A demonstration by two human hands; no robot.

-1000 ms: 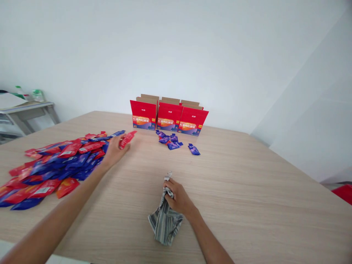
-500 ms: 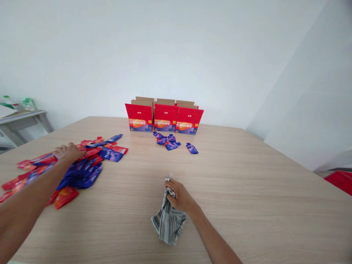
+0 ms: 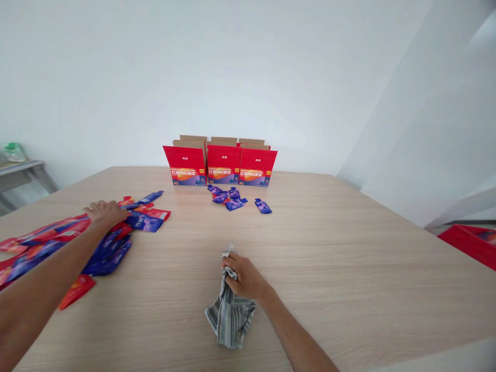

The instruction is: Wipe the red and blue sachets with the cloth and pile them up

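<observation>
My left hand [image 3: 104,213] reaches into a loose pile of red and blue pouches [image 3: 110,253] on the left of the table. Its fingers curl down over the pouches, but the fingertips are hidden, so how many it grips is unclear. In front of me, my right hand [image 3: 244,276] is closed around a crumpled, grey-striped cloth [image 3: 231,320]. One bunched end sticks up past the fingers, and the rest spreads loosely below onto the table. Beyond the cloth, a small cluster of purple pouches [image 3: 234,203] lies near a single purple pouch [image 3: 263,206].
Red cartons with raised flaps [image 3: 223,164] stand side by side at the table's back, before a white wall. A red box [image 3: 465,245] shows beyond the right edge. At far left, a side table [image 3: 23,166] carries a green-and-white item.
My left hand has shifted right across the pouch pile. The view has turned slightly right, bringing more of the red box into sight. My right hand keeps its hold on the cloth.
</observation>
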